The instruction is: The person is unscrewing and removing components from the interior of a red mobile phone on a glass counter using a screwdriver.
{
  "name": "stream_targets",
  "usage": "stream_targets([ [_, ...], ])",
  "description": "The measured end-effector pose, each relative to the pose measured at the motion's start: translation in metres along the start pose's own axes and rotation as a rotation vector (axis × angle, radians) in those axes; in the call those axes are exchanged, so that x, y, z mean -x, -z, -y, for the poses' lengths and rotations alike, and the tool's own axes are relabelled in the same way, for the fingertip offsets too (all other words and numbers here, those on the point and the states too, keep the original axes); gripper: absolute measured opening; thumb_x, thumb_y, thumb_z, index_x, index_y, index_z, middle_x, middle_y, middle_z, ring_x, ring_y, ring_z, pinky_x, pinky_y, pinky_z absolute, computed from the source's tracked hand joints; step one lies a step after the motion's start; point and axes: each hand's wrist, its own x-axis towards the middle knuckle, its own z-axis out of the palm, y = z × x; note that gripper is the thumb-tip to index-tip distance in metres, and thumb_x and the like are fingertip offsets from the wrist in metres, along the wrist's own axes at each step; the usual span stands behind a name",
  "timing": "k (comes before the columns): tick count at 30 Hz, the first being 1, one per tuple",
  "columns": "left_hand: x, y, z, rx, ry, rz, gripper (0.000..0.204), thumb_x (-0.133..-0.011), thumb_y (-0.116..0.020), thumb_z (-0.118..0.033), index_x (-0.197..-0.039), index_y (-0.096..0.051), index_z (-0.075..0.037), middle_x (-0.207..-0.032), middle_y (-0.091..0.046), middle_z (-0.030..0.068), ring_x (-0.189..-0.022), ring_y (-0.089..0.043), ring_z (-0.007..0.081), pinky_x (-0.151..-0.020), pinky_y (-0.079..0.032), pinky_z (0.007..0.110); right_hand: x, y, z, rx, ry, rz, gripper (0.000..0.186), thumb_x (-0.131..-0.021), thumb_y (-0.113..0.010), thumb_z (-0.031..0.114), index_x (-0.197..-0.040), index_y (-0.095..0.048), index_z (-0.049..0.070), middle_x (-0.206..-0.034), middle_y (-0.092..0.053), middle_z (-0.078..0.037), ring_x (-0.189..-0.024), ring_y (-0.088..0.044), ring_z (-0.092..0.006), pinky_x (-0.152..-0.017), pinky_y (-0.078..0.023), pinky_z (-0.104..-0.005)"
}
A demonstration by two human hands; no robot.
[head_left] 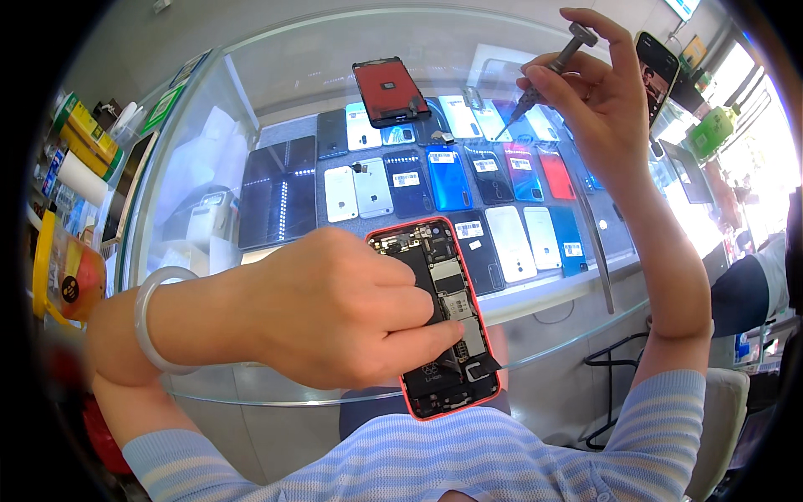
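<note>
My left hand (339, 305) grips an opened phone in a red case (443, 318), its back off so the circuit board and black battery show. The thumb and forefinger press on the inner parts near the middle. A pale bangle (150, 314) sits on that wrist. My right hand (598, 92) is raised at the upper right, fingers shut on a small metal screwdriver (548, 71) whose tip points down-left, well apart from the phone. A detached phone screen with a red rim (391, 90) lies on the glass counter (276, 67) farther back.
Under the glass top, several phones (452, 180) lie in rows, with dark tablets (280, 192) at their left. Another phone (657, 71) stands behind my right hand. Boxes and a yellow container (63, 268) crowd the left side. A chair and cables are at lower right.
</note>
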Motion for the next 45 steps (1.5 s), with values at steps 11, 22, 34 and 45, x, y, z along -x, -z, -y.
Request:
stream_targets([
  [11,-0.002,0.01,0.007,0.227,0.647,-0.217,0.022,-0.077,-0.073,-0.007,-0.099,-0.071,-0.004,-0.055,-0.044,-0.0024,-0.046,-0.035,0.0077,-0.045,-0.026,0.025,0.007,0.0,0.012,-0.005,0.187,0.041,0.056,-0.093,-0.062,0.005,-0.139,-0.032,0.007,-0.098,-0.069,-0.017,-0.093,-0.07,-0.027,-0.082,-0.06,-0.0382],
  [22,-0.001,0.009,0.011,0.103,0.547,-0.289,0.026,-0.072,-0.083,-0.01,-0.096,-0.074,-0.008,-0.071,-0.049,-0.0004,-0.056,-0.042,0.008,-0.048,-0.03,0.024,0.023,-0.012,0.035,-0.17,0.205,0.147,0.058,-0.099,-0.052,0.011,-0.145,-0.018,0.003,-0.104,-0.066,-0.021,-0.092,-0.071,-0.0289,-0.079,-0.061,-0.0368],
  [34,0.0,0.004,0.013,0.037,0.408,-0.333,0.022,-0.069,-0.084,-0.002,-0.089,-0.075,-0.005,-0.068,-0.052,0.0021,-0.055,-0.049,0.009,-0.046,-0.033,0.022,0.026,-0.016,0.039,-0.15,0.23,0.138,0.059,-0.099,-0.053,0.014,-0.145,-0.018,0.003,-0.103,-0.067,-0.02,-0.09,-0.071,-0.0292,-0.078,-0.062,-0.0364],
  [45,-0.004,0.008,0.004,0.24,0.564,-0.341,0.014,-0.071,-0.082,-0.003,-0.082,-0.074,-0.005,-0.069,-0.054,-0.0001,-0.053,-0.041,0.0043,-0.045,-0.026,0.021,0.027,-0.015,0.041,-0.102,0.333,0.135,0.06,-0.098,-0.054,0.013,-0.145,-0.017,0.004,-0.103,-0.066,-0.021,-0.089,-0.071,-0.0299,-0.079,-0.061,-0.0382],
])
